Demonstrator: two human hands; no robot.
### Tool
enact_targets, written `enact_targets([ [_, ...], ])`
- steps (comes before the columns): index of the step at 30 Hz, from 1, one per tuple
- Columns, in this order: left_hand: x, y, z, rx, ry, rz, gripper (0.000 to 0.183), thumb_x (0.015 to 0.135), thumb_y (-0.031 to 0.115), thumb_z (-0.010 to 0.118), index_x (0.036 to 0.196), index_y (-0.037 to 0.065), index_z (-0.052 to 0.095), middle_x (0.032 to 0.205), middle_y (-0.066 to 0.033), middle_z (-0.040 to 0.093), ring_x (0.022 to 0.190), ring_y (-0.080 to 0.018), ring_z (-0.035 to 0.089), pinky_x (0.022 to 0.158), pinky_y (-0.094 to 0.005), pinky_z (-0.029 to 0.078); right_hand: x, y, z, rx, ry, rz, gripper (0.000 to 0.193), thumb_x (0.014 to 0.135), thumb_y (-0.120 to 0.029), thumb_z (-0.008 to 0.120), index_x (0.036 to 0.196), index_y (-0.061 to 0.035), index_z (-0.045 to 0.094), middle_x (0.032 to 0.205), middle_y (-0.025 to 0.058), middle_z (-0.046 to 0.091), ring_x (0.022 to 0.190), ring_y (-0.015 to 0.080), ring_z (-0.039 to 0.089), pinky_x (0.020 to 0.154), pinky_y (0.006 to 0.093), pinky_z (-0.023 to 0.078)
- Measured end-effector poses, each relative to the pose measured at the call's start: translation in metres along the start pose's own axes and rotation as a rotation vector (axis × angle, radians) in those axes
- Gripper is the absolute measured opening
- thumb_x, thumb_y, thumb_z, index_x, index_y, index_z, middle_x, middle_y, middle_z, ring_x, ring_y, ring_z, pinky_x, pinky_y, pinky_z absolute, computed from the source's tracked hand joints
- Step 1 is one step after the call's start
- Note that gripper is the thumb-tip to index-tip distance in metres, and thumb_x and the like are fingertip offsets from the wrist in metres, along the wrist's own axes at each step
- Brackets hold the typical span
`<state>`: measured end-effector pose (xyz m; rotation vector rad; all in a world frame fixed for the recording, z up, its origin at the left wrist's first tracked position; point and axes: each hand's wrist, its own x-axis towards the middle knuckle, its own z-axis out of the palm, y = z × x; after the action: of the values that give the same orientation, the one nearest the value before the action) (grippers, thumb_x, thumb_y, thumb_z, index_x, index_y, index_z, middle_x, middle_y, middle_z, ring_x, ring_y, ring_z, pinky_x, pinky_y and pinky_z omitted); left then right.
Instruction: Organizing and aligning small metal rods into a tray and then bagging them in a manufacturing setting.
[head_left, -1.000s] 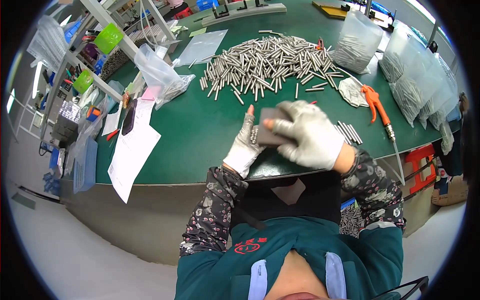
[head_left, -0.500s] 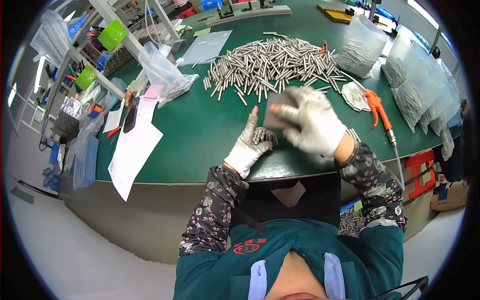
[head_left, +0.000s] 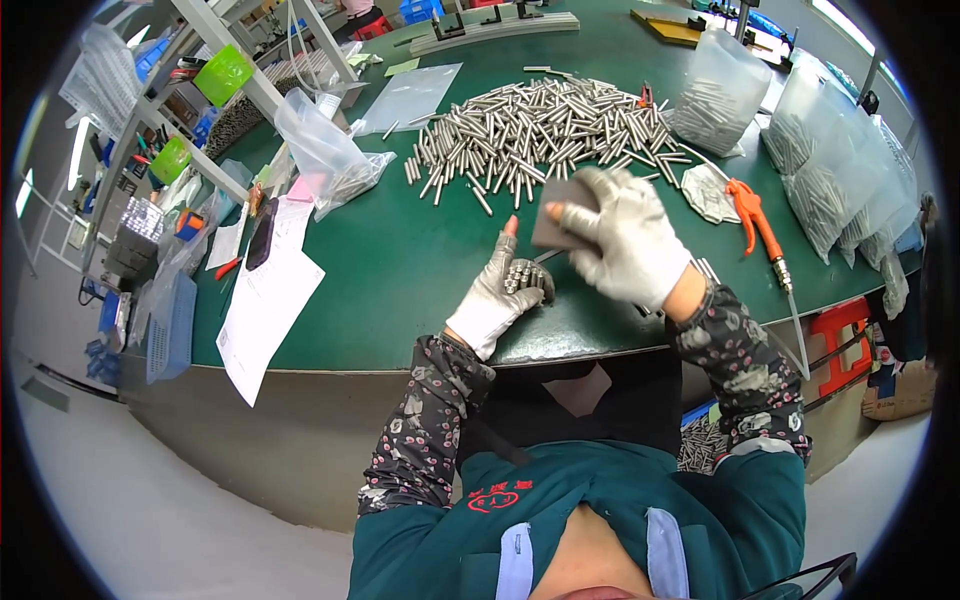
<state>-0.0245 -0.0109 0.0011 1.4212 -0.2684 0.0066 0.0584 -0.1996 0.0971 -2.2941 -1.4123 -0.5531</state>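
Note:
My left hand (head_left: pixel 488 306), in a whitish glove with bare fingertips, is closed around a bundle of short metal pins (head_left: pixel 522 275). Their round ends face up, and the thumb points away from me. Just to the right, my gloved right hand (head_left: pixel 635 235) grips a flat grey-brown pad (head_left: pixel 556 222), its bare thumb tip lying on the pad's face. The pad is held above the pins and apart from them. Beyond both hands spreads a large heap of loose metal pins (head_left: pixel 545 130) on the green tabletop (head_left: pixel 400 270). A few more pins (head_left: pixel 706 270) lie by my right wrist, partly hidden.
An orange air blow gun (head_left: pixel 757 220) with a hose lies at the right, beside a crumpled white glove (head_left: pixel 710 193). Bags of pins (head_left: pixel 835 180) stand behind it. At left are a plastic bag (head_left: pixel 330 155), paper sheets (head_left: pixel 268 318), a phone (head_left: pixel 262 240) and a blue basket (head_left: pixel 172 330).
My right hand and the pad have shifted slightly, and the pad is tilted differently. More of the bundle's pin ends show in my left hand, which has barely moved.

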Motion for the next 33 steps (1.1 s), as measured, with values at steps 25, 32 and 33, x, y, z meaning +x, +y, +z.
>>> enact_targets([
  [25, -0.002, 0.007, 0.009, 0.196, 0.181, -0.037, 0.094, 0.075, -0.010, 0.060, 0.145, 0.017, 0.004, 0.090, -0.0047, 0.059, 0.080, -0.0107, 0.055, 0.077, -0.0226, 0.045, -0.019, -0.027, 0.036, 0.421, -0.217, 0.298, 0.040, 0.072, -0.029, 0.066, 0.106, -0.0104, 0.057, 0.083, 0.0109, 0.064, 0.080, 0.0300, 0.061, 0.070, 0.0390, 0.048],
  [32, -0.009, -0.012, -0.002, 0.658, 0.179, 0.159, 0.102, 0.071, 0.001, 0.073, 0.146, 0.017, 0.005, 0.098, -0.0004, 0.055, 0.083, -0.0100, 0.053, 0.077, -0.0216, 0.044, -0.020, -0.036, 0.066, 0.615, -0.099, 0.300, 0.032, 0.074, -0.020, 0.068, 0.103, -0.0075, 0.060, 0.078, 0.0127, 0.063, 0.071, 0.0263, 0.062, 0.065, 0.0337, 0.049],
  [33, -0.009, -0.010, -0.001, 0.611, 0.155, 0.184, 0.102, 0.072, 0.001, 0.073, 0.146, 0.017, 0.005, 0.098, -0.0003, 0.054, 0.084, -0.0100, 0.053, 0.077, -0.0216, 0.044, -0.019, -0.036, 0.067, 0.657, -0.104, 0.333, 0.030, 0.074, -0.019, 0.068, 0.101, -0.0068, 0.061, 0.077, 0.0127, 0.063, 0.070, 0.0252, 0.062, 0.065, 0.0326, 0.049],
])
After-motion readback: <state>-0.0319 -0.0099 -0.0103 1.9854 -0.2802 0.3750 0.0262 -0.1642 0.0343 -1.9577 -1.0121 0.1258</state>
